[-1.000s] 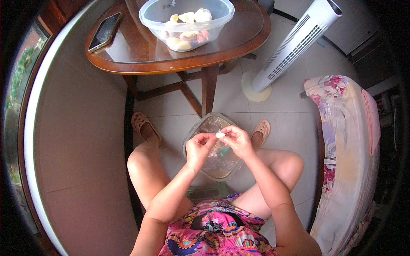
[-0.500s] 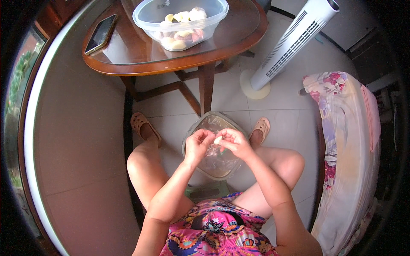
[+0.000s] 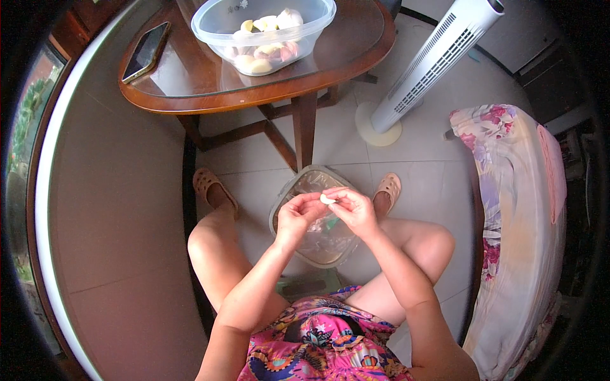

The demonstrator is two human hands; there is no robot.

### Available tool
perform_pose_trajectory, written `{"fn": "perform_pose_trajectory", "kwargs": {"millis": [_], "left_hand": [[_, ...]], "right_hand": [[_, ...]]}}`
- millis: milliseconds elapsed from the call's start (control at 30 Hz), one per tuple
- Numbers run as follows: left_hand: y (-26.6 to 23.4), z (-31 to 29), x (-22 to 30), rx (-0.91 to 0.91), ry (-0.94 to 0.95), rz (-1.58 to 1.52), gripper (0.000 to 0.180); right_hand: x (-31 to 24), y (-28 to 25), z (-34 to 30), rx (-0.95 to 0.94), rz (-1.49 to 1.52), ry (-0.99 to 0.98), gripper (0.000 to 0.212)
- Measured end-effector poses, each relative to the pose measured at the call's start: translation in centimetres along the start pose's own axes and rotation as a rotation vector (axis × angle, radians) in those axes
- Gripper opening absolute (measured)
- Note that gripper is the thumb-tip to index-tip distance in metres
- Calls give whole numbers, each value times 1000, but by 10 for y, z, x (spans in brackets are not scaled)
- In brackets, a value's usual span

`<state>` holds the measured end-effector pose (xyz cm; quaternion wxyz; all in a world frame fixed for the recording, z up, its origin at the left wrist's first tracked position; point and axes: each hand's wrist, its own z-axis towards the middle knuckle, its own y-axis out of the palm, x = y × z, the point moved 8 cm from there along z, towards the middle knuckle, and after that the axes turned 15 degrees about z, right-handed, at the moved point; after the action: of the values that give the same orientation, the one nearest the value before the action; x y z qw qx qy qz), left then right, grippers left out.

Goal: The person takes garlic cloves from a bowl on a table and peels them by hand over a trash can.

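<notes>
Garlic clove (image 3: pixel 327 199), pale and curved, is pinched in the right hand (image 3: pixel 356 211) above a grey, square, bag-lined plastic bin (image 3: pixel 329 247); whether the left hand (image 3: pixel 296 220), fingers bent beside it, also grips is unclear. A slack pinch could let it slip into the bin.

glare whitens the tabletop (image 3: pixel 175 77), and dark edges bend.
</notes>
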<state>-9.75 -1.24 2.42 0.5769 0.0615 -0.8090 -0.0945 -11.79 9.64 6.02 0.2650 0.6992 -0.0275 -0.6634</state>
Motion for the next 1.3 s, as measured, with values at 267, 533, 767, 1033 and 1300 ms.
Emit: {"fn": "perform_pose_trajectory", "kwargs": {"millis": [267,533,767,1033,1300], "left_hand": [[-8,4,-5,7,40,166,17],[-6,0,-6,-5,9,44,15],[-11,8,-17,54,17,93,16],[-4,20,-40,96,340,1161,22],[6,11,-59,2,392,1482,29]], "right_hand": [[-10,9,0,-34,-225,-44,12],[7,-2,-2,28,38,115,13],[12,-14,-1,122,76,174,14],[32,-29,2,252,113,302,12],[-68,17,9,195,25,-3,11]]}}
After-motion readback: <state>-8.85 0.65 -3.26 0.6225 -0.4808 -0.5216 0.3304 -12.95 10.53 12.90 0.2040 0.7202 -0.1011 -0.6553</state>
